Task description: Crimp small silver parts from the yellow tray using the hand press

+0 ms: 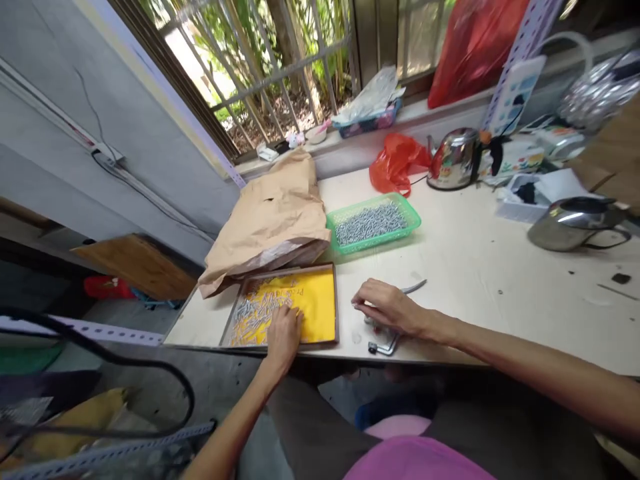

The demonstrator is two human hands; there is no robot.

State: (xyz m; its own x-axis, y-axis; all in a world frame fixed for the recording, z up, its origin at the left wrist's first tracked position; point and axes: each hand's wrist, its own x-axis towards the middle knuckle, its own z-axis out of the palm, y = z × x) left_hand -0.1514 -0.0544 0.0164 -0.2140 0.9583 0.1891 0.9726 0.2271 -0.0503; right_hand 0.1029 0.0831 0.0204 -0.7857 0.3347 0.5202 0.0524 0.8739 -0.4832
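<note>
My left hand (283,331) rests in a shallow yellow-lined tray (320,303) at the table's front edge, its curled fingertips touching a heap of small metal screws (253,312). My right hand (387,308) lies to the right of the tray, fingers pinched on a small metal piece I cannot make out. It lies over a metal hand tool (387,343) whose handles stick out on both sides. A green plastic basket (411,215) full of screws stands just behind.
A crumpled brown paper bag (270,217) lies behind the tray. Two steel kettles (455,160) (575,223), a red plastic bag (395,160) and clutter fill the back right. The barred window (280,67) and its sill run along the back.
</note>
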